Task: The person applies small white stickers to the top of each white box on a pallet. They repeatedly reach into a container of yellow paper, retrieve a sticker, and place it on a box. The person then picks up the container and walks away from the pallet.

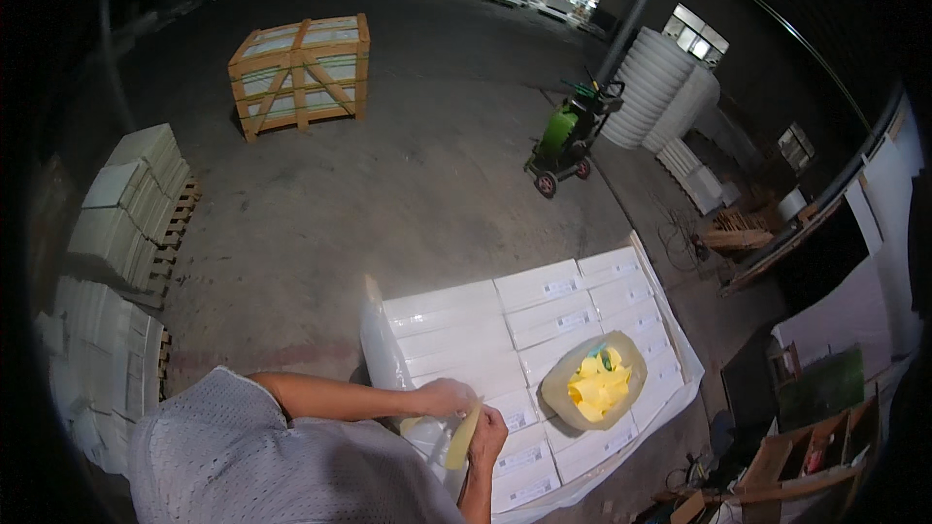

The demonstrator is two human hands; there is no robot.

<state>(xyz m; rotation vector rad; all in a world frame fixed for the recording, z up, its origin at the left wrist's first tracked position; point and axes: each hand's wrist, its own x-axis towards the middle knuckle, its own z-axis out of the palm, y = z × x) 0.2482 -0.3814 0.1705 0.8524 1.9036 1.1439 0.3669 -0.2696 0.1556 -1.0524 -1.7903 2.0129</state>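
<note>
My two hands meet close to my body, over the near left part of a stack of white boxes [451, 335]. Between them is a narrow, pale yellow strip [464, 437], its material too small to tell. My right hand [488, 435] grips its right edge with bent fingers. At its upper end, my left hand [444, 396] has its fingers closed on it, slightly blurred. Clear plastic [427, 439] hangs just below the left hand. Right of my hands, an open beige bag [558, 398] holding bright yellow pieces [599, 386] and a bit of green rests on the boxes.
Plastic film [381, 335] wraps the stack's sides. Pallets of pale slabs [126, 199] stand at left. A wooden crate [301, 78] and a green wheeled machine [563, 136] stand farther off. White rolls [646, 87] are beyond it; a wooden shelf [806, 456] is at lower right.
</note>
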